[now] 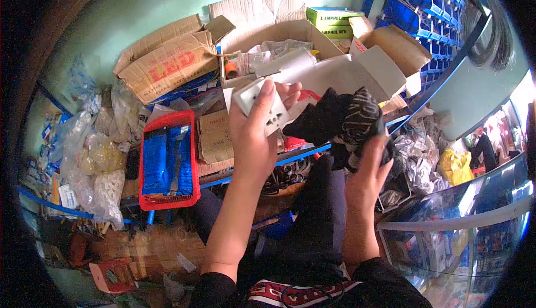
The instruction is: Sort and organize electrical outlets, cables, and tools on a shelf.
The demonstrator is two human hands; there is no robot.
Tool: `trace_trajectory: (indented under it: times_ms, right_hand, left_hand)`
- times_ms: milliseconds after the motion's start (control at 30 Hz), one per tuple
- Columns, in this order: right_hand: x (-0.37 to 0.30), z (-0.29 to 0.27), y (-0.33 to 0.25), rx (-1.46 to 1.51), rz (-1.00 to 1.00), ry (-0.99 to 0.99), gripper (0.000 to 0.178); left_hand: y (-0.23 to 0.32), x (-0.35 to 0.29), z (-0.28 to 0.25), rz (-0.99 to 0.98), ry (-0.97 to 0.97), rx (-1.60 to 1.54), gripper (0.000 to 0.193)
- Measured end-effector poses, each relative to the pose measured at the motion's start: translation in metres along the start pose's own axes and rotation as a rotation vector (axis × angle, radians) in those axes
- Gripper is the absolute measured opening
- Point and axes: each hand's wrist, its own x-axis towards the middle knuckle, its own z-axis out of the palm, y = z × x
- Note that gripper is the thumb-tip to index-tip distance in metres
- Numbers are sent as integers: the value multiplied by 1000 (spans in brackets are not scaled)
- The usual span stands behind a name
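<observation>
In my left hand (254, 140) is a white electrical socket (274, 119) with dark pin holes, held between the thumb and fingers. My right hand (367, 165) grips a bunched black cloth (329, 117) with pale stripes on part of it. The cloth's tip reaches toward the socket, but whether they touch I cannot tell. Behind both hands lies an open white carton (357, 76). A red item beneath the cloth is mostly covered.
Left of my arm, a red tray (195, 182) holds blue packets. Cardboard boxes (167, 65) and green boxes (334, 15) line the back. Clear plastic bags (100, 154) pile at left. Blue bins (410, 15) hang at upper right, above a glass display case (446, 246) and a yellow bag (456, 165).
</observation>
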Motion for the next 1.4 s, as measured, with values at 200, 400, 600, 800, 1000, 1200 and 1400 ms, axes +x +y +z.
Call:
trace_trajectory:
  times_ms: [200,400,600,800,1000,1200,1400]
  right_hand:
    - [21,16,12,-479,-570,-319,43]
    - [7,41,22,-459,-526,-516,35]
    - [-10,29,8,-481,-446,-523,24]
    - [-29,-9,12,-486,-577,-278,26]
    - [1,23,18,-359,-594,-279,30]
    - [-28,27,-4,-529,-491,-541,26]
    - [-63,-38,27,-599,-651,-257,35]
  left_hand:
    - [-9,-19,15,-180,-70,385,65]
    - [-35,-14,3,133,43,629,43]
    - [-30,11,8,-176,199,-412,54]
    - [-8,20,-2,-73,233,-392,60]
    - [-8,-8,27,-121,107,159,77]
    - [-5,9,-4,1,67,-13,77]
    - [70,15,-44,192,76,-231,56]
